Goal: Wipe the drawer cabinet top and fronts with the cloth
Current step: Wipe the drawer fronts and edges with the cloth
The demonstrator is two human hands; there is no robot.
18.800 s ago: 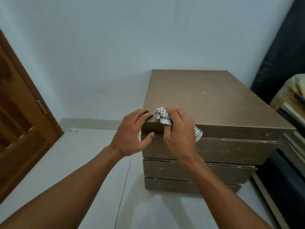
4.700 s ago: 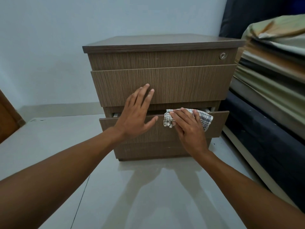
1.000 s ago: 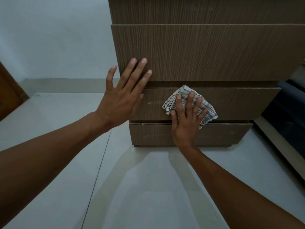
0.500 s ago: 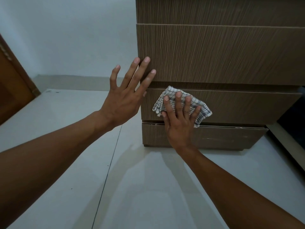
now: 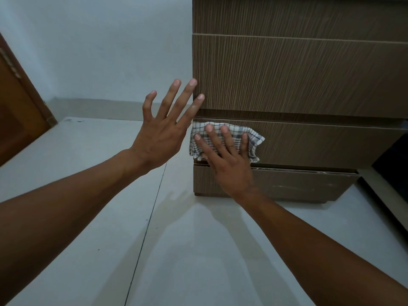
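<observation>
Cloth [image 5: 253, 141], checked white w/ dark lines, lies pressed flat on the drawer cabinet [image 5: 298, 18], at the left end of the lower drawer front [image 5: 326, 144], just under the gap beneath the tall drawer front [image 5: 298, 74]. My right hand [image 5: 229, 166] covers the cloth's middle: fingers straight, slightly spread, nothing gripped, tips near the cloth's top edge. Cloth corners show to either side of the hand. Heel of that hand overlaps the bottom front [image 5: 298, 184] of the cabinet. My left hand [image 5: 161, 138] is up by the cabinet's left edge, beside the tall front, fingers straight & fanned, holding nothing; forefinger tip overlaps that front, contact unclear. Pale floor [image 5: 176, 250] runs out in front of the cabinet; pale wall [image 5: 99, 51] & brown door [image 5: 19, 111] lie off its left side.
</observation>
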